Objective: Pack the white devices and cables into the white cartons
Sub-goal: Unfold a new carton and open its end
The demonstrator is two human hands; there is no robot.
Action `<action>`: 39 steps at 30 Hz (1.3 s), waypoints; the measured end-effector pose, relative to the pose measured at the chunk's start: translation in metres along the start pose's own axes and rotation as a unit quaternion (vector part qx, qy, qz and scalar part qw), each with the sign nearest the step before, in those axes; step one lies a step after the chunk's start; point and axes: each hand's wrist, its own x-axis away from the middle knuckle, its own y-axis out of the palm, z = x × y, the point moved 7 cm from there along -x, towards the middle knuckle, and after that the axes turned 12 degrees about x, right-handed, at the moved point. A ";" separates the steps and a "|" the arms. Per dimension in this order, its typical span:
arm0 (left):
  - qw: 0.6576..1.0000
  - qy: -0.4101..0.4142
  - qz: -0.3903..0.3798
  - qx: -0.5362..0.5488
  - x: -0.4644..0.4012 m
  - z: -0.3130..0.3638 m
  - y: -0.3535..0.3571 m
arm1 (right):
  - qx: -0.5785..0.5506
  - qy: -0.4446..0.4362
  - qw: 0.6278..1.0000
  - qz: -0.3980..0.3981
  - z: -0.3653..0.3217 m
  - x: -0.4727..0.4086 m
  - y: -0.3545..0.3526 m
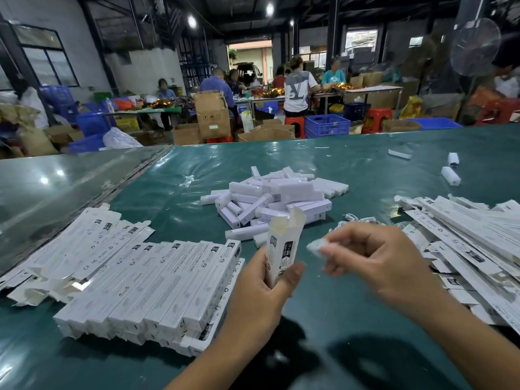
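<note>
My left hand [263,288] grips a white carton [282,247] upright, its top flap open. Just right of the carton's mouth, my right hand [377,260] pinches a small white bundle [316,245], blurred; it looks like a coiled cable. A heap of white devices [277,199] lies on the green table [351,319] beyond my hands. Loose white cables [357,220] show behind my right hand. Closed white cartons [157,285] are stacked in rows at the left. Flat, unfolded cartons [464,237] are piled at the right.
A few stray white devices [450,175] lie at the far right of the table. A second table surface [56,187] adjoins on the left. Beyond the table, people work among cardboard boxes [212,115], blue crates [326,125] and red stools [377,119].
</note>
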 end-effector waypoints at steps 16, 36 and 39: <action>0.953 0.140 -0.073 -0.258 0.011 0.008 0.021 | 0.242 -0.076 0.967 0.009 -0.028 0.001 -0.022; 0.976 0.121 -0.004 -0.184 0.009 0.011 0.005 | 0.219 -0.153 0.963 0.047 -0.037 0.011 -0.003; 0.983 0.117 -0.020 -0.138 0.013 0.012 0.008 | 0.263 -0.207 0.940 0.075 -0.041 0.017 0.002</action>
